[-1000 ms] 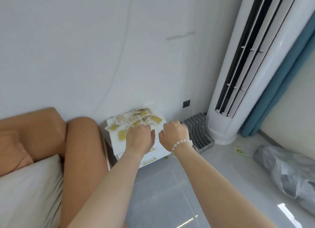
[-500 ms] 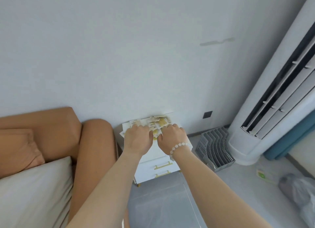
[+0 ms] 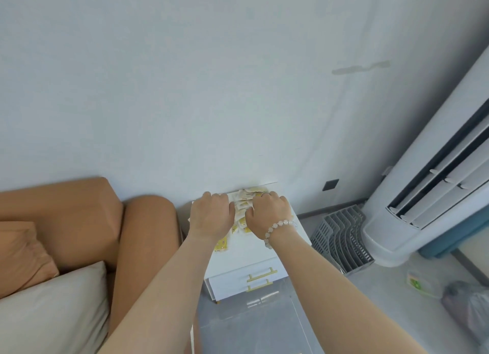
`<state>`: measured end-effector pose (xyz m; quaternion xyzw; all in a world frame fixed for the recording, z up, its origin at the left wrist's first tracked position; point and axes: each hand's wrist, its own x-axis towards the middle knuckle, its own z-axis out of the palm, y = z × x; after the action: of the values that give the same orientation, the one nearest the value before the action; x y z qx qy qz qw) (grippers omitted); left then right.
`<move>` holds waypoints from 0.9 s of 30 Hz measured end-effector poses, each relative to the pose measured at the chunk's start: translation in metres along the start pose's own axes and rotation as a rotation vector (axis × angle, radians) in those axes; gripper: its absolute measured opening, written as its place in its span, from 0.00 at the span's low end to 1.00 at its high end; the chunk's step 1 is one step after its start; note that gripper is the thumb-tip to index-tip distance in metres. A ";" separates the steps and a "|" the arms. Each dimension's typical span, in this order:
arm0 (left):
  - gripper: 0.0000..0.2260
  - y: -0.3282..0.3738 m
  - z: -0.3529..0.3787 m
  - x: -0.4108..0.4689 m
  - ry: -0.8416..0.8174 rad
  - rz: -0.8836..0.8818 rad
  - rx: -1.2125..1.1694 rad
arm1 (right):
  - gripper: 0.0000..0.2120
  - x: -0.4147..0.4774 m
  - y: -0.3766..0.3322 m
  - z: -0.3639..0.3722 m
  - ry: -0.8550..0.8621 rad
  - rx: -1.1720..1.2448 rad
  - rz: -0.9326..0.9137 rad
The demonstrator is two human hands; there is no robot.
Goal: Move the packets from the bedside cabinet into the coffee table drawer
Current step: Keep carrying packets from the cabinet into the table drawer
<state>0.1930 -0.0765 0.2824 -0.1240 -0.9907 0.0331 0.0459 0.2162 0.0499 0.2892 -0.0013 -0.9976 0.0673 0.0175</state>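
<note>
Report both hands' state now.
Left hand: curled over the packets; grip hidden, cannot tell.
Right hand: same, cannot tell.

White bedside cabinet (image 3: 260, 249) carries a heap of yellow packets (image 3: 243, 204).

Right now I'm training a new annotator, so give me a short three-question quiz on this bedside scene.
1. True or false: the packets have all left the bedside cabinet.
2. Which wrist wears the bead bracelet? A left, B right, C neither.
3. Fill in: to the cabinet's left in view stands a tan ____.
Key: 1 false, a heap lies there between the left hand and the right hand. 2 B. 3 sofa.
</note>
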 end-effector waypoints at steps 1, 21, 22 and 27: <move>0.17 0.000 0.000 0.006 0.010 -0.003 0.010 | 0.15 0.006 0.002 0.000 0.012 0.001 0.004; 0.13 0.035 0.067 0.158 -0.073 -0.134 -0.074 | 0.14 0.167 0.105 0.056 -0.175 0.058 0.038; 0.13 0.034 0.075 0.164 -0.104 -0.149 -0.064 | 0.14 0.175 0.113 0.065 -0.202 0.066 0.054; 0.16 0.027 0.122 0.184 -0.213 -0.243 -0.042 | 0.16 0.197 0.164 0.117 -0.380 -0.008 0.147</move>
<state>0.0102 -0.0113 0.1746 -0.0002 -0.9981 0.0195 -0.0585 0.0151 0.1977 0.1583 -0.0613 -0.9804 0.0636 -0.1759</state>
